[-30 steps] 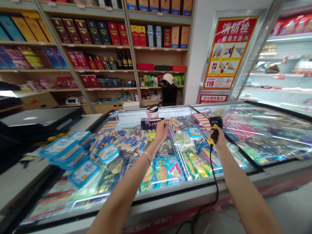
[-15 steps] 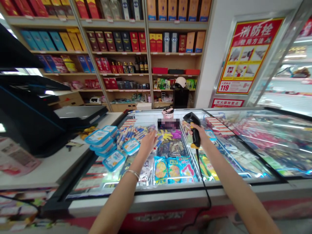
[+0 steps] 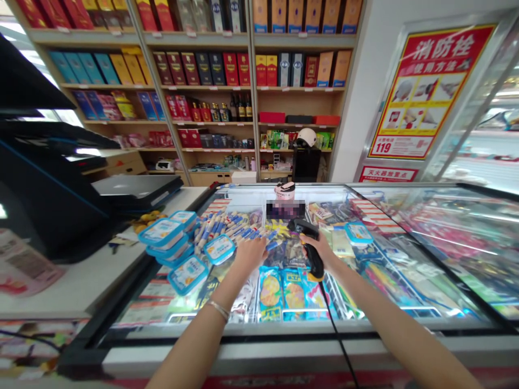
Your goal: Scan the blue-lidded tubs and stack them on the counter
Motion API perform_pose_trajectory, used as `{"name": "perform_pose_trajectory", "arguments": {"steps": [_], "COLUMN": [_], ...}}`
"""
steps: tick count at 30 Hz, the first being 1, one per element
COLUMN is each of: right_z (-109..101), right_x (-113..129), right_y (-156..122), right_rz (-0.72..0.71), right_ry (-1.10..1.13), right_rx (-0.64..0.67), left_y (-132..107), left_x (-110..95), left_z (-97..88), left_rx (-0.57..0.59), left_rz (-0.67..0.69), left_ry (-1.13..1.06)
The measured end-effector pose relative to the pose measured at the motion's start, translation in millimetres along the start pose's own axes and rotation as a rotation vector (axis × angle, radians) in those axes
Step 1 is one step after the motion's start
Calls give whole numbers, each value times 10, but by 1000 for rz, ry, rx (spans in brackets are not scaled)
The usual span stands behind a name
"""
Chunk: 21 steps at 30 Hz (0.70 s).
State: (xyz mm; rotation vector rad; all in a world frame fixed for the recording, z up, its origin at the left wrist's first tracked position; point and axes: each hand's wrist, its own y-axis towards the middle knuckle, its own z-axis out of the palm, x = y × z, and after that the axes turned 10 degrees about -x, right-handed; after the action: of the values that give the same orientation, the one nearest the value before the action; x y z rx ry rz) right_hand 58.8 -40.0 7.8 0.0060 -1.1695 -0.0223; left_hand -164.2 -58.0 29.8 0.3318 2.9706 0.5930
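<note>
My right hand (image 3: 321,249) is closed round a black barcode scanner (image 3: 307,240) with a yellow base, whose black cable (image 3: 335,330) trails down over the freezer's front edge. The scanner's head points left, over the blue-and-white wrapped ice-cream sticks (image 3: 227,227). My left hand (image 3: 251,252) reaches out above the freezer's glass lid (image 3: 284,319) beside those sticks, fingers stretched forward and apart, holding nothing. Several blue-lidded tubs (image 3: 164,232) lie on the glass to its left. Colourful ice-cream packets (image 3: 288,294) lie inside the freezer below both hands.
A black till screen (image 3: 36,189) and a cash drawer (image 3: 135,189) stand on the white counter (image 3: 93,275) at left. Shelves of boxed liquor (image 3: 211,65) fill the back wall. A red fire-hydrant poster (image 3: 430,92) hangs at right. A pink cup (image 3: 284,190) sits at the freezer's far edge.
My right hand has brought the scanner down and left, from upright over the wire divider to low beside my left hand. My left hand stays near the ice-cream sticks. The view shifted slightly.
</note>
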Motion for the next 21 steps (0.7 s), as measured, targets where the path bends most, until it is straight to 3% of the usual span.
{"name": "perform_pose_trajectory", "arguments": {"steps": [3,8,10,21], "right_z": [30,55,57,76], "right_x": [31,108,116,27], "right_y": [-58,-118,-129,-172], "right_rz": [-40,-89,-100,-140], "right_ry": [9,-25,-35,-100], "right_rx": [-14,-38,-43,-73], "left_y": [29,54,55,34], "left_x": [4,63,86,64], "left_z": [-39,14,68,181], "left_rx": [-55,-360,-422,-377], "left_rz": [12,4,-20,-129], "left_ry": [-75,-324,-418,-632]}}
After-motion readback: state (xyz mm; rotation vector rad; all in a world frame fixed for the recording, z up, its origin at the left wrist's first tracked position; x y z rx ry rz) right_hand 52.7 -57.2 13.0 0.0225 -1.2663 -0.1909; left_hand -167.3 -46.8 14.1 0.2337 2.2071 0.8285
